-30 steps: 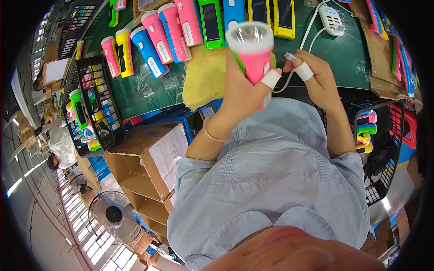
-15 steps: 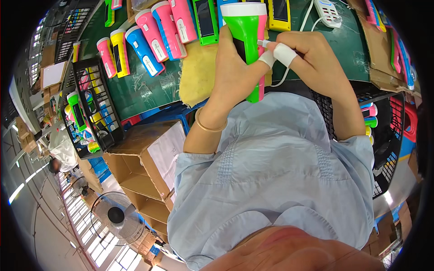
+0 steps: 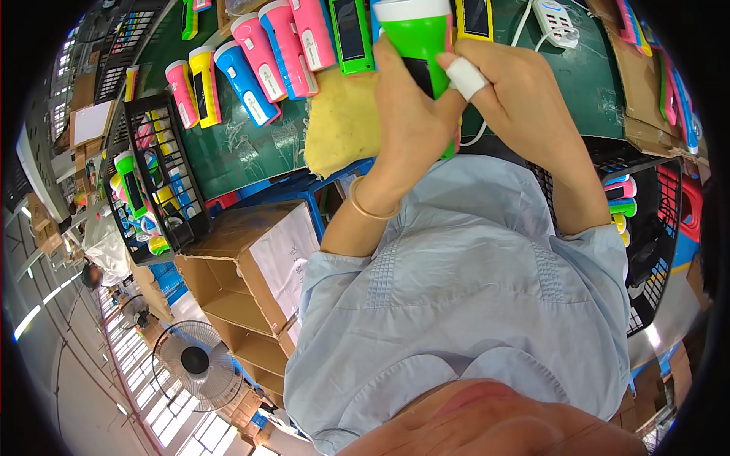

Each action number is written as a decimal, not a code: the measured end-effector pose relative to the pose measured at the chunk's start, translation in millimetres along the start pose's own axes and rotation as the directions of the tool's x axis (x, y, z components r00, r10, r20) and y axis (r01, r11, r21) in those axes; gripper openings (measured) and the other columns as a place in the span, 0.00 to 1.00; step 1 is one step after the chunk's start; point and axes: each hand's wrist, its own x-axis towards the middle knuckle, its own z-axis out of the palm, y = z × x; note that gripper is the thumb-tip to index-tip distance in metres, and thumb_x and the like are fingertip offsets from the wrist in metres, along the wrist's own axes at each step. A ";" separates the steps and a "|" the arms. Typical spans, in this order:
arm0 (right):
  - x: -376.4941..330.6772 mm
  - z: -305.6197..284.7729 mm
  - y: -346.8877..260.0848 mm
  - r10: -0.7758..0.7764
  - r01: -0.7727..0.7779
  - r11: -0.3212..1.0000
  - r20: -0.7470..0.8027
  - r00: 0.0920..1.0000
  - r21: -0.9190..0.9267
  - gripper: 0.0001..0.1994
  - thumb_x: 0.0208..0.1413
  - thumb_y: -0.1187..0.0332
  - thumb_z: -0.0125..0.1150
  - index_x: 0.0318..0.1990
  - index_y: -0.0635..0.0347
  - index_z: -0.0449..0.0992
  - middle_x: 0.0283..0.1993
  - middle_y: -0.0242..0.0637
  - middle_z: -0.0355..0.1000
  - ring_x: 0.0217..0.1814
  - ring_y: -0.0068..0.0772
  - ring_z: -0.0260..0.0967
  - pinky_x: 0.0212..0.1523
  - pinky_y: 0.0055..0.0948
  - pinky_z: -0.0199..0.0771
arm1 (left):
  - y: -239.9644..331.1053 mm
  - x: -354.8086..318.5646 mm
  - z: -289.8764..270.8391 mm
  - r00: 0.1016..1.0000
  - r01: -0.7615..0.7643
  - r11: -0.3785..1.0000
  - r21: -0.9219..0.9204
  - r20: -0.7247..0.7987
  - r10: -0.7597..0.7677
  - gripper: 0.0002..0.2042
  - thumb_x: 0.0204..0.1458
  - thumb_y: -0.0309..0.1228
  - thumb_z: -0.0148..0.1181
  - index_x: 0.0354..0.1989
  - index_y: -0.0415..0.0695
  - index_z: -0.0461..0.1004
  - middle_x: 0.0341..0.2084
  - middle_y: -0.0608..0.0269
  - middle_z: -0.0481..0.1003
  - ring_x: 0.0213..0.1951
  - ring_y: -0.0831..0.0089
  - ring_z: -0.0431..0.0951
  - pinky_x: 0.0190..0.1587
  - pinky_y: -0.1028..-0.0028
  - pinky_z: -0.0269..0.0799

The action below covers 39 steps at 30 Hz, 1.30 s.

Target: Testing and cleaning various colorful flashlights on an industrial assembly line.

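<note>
A green and pink flashlight point(image 3: 417, 34) with a white head stands tilted up in front of me. My left hand point(image 3: 414, 114) is wrapped round its body, covering much of the dark panel. My right hand point(image 3: 521, 95), with white tape on the fingers, is closed against the flashlight's right side. A white charging cable point(image 3: 477, 137) shows below the right hand. Its plug is now hidden behind the fingers, so I cannot see whether it sits in the flashlight.
Several pink, blue and yellow flashlights point(image 3: 249, 83) lie across the green table point(image 3: 228, 156), with a yellow sponge-like pad point(image 3: 342, 125) near its front edge. A white multi-port charger point(image 3: 557, 23) sits at the back right. Black baskets point(image 3: 190, 175) of flashlights flank me. A cardboard box point(image 3: 236, 258) stands at lower left.
Both hands have shifted, the left turning further over the flashlight, which now sits slightly higher. The right fingers have closed in on its side, and the small plug is out of sight.
</note>
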 end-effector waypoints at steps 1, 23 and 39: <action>0.6 2.7 1.0 -0.029 0.027 0.999 -0.065 0.997 -0.039 0.08 0.49 0.68 0.52 0.25 0.63 0.72 0.17 0.45 0.67 0.22 0.47 0.67 0.23 0.41 0.64 | -4.3 -2.5 4.7 0.995 0.087 0.986 -0.139 0.061 -0.079 0.29 0.35 0.23 0.64 0.47 0.33 0.54 0.32 0.50 0.68 0.32 0.57 0.72 0.34 0.65 0.68; -5.9 -3.8 9.6 -0.020 0.019 1.000 -0.034 0.999 -0.025 0.07 0.53 0.72 0.52 0.35 0.67 0.71 0.26 0.45 0.67 0.24 0.44 0.64 0.24 0.30 0.62 | -3.7 3.7 6.0 0.994 0.109 0.980 -0.167 0.032 -0.105 0.28 0.35 0.22 0.62 0.47 0.34 0.56 0.36 0.54 0.65 0.38 0.67 0.68 0.41 0.69 0.66; -22.5 15.3 26.0 0.166 -0.273 0.787 0.236 0.957 0.554 0.19 0.55 0.63 0.56 0.50 0.68 0.69 0.37 0.39 0.73 0.41 0.22 0.68 0.43 0.23 0.68 | -6.7 24.9 -1.6 0.970 0.175 0.457 -0.872 0.072 -0.234 0.23 0.59 0.50 0.38 0.39 0.38 0.66 0.31 0.61 0.71 0.31 0.75 0.72 0.34 0.77 0.70</action>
